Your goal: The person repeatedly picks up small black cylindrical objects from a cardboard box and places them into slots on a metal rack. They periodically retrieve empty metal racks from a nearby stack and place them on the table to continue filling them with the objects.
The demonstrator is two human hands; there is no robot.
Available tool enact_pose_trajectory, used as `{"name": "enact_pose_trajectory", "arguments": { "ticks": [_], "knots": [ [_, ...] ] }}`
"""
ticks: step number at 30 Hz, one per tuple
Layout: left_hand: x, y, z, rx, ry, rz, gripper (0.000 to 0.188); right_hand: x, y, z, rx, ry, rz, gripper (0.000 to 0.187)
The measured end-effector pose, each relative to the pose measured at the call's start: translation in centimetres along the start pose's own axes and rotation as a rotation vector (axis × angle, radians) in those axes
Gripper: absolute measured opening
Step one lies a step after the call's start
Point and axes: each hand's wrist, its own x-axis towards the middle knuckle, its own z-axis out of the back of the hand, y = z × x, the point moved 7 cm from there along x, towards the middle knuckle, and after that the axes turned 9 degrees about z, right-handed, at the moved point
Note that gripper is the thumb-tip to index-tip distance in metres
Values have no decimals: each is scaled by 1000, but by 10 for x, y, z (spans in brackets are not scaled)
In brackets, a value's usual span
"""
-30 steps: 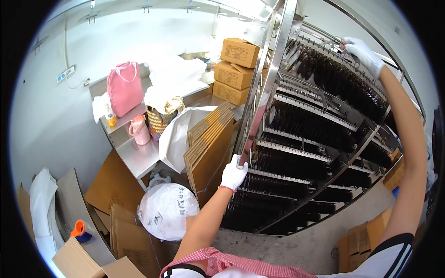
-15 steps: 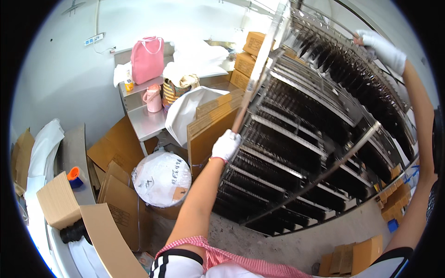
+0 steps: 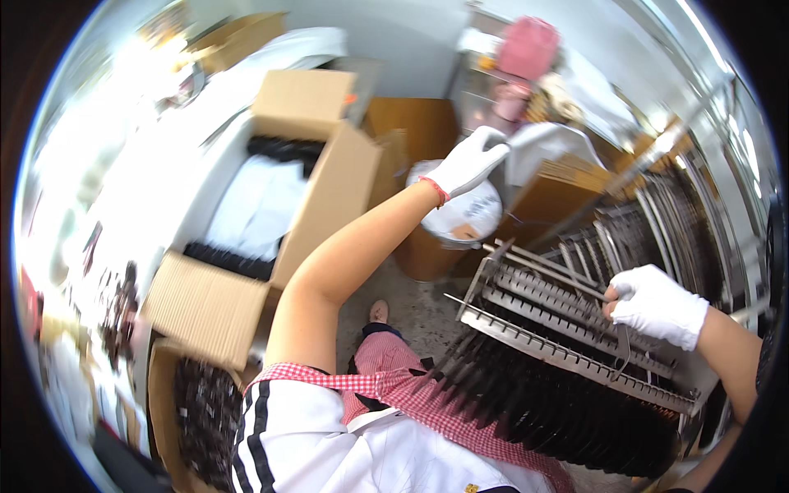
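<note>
My left hand (image 3: 470, 168), in a white glove, is held out over a round drum (image 3: 464, 218) with a white wrapped top. Its fingers bend loosely, thumb apart, and nothing shows in them. At the right, my gloved right hand (image 3: 660, 308) is closed on a metal hanging rack (image 3: 546, 341), near a thin hooked handle. Several dark, thin pieces (image 3: 575, 419) hang in a dense row below the rack's toothed bars, close to my apron. What exactly these pieces are, I cannot tell.
A rack cart (image 3: 674, 222) stands behind the hanging rack. On my left, an open carton (image 3: 325, 214) holds black items and white sheeting; a lower carton (image 3: 205, 419) is full of dark pieces. Flattened cardboard (image 3: 559, 185) leans beyond the drum, near a pink bag (image 3: 528, 49).
My left hand has let go of the cart's post. My right hand has come down from the cart's top and now holds the loaded rack near my body. The view has turned left.
</note>
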Motion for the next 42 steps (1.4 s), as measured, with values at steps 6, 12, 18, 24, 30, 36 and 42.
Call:
{"name": "enact_pose_trajectory", "arguments": {
  "ticks": [6, 12, 18, 24, 30, 36, 42],
  "knots": [
    [-114, -110, 89, 184, 22, -100, 39, 81, 73, -5, -151, 122, 478, 22],
    [-139, -164, 151, 973, -330, -115, 52, 80, 247, -5, -878, -366, 1343, 23],
    [-162, -234, 293, -564, -359, -102, 27, 75, 348, -57, -1256, -692, 1977, 32],
    [-245, -258, 373, -653, -573, -220, 17, 115, 417, -41, -824, -1113, 2220, 37],
    [-294, -254, 428, -221, -767, -374, 27, 207, 536, -50, 458, 125, 1881, 76],
    [-313, -211, 507, -284, -1157, -358, 23, 237, 671, -72, 1165, 1132, 1381, 78],
    [-322, -159, 560, -335, -1413, -274, 21, 286, 731, -105, 1149, 1111, 1163, 46]
  ]
}}
